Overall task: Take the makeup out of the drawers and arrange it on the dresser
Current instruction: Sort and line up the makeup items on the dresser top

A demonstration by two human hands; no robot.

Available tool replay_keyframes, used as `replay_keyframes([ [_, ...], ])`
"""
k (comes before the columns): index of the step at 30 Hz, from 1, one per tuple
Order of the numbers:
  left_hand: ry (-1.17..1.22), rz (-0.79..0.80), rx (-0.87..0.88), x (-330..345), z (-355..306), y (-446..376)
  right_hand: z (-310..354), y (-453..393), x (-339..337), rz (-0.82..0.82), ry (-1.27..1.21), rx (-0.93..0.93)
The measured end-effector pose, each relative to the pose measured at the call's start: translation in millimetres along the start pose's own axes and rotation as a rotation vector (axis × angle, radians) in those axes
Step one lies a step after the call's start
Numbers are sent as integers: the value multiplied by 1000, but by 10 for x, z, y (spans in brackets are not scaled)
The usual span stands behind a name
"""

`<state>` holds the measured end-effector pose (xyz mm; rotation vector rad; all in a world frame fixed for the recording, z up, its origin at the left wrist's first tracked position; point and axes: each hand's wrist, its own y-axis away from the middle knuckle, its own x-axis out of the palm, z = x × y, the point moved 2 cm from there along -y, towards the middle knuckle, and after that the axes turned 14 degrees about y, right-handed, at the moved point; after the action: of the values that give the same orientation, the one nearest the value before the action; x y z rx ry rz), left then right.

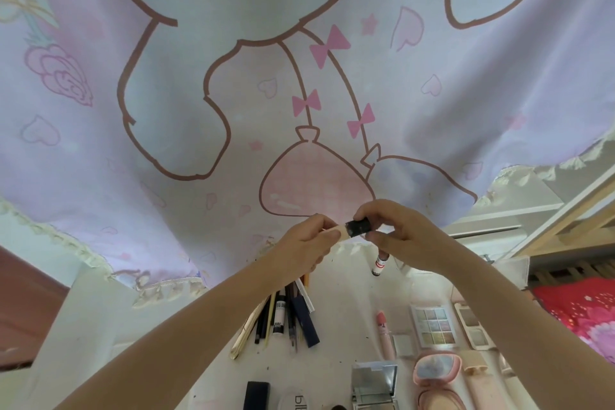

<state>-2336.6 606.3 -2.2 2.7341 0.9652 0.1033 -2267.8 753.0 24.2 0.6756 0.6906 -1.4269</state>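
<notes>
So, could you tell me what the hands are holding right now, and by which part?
A small makeup tube: the left hand pinches its beige body, the right hand grips its black cap end.

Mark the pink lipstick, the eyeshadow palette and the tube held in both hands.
pink lipstick [383, 329], head view, mid-barrel.
eyeshadow palette [432, 326], head view, centre pans.
tube [357, 229], head view, dark cap.
</notes>
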Motion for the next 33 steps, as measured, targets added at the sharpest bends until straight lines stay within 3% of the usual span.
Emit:
replay_keyframes([
  [4, -149, 5, 62, 4, 5, -35, 6, -48, 14, 41, -134, 147],
  [6, -259, 16, 110, -1, 13, -44, -9, -83, 25, 31, -45, 195],
  [8, -331, 18, 144, -8, 11, -42, -8, -83, 23, 7, 39, 146],
  [11, -470, -29, 224, -44, 13, -34, -13, -54, 1, 6, -35, 59],
  [15, -625, -116, 335, -95, 23, -30, -50, -68, 58, 73, -121, 148],
  [19, -713, -141, 428, -78, 10, -8, -94, -87, 75, -6, -47, 171],
  [25, -1012, -239, 592, -91, 19, -12, -100, -51, 116, -62, -136, 129],
  [29, -1062, -277, 710, -88, 101, -32, -117, -58, 156, 19, -129, 250],
  [33, -1084, -267, 726, -80, 131, -47, -123, -51, 193, -10, -53, 208],
])
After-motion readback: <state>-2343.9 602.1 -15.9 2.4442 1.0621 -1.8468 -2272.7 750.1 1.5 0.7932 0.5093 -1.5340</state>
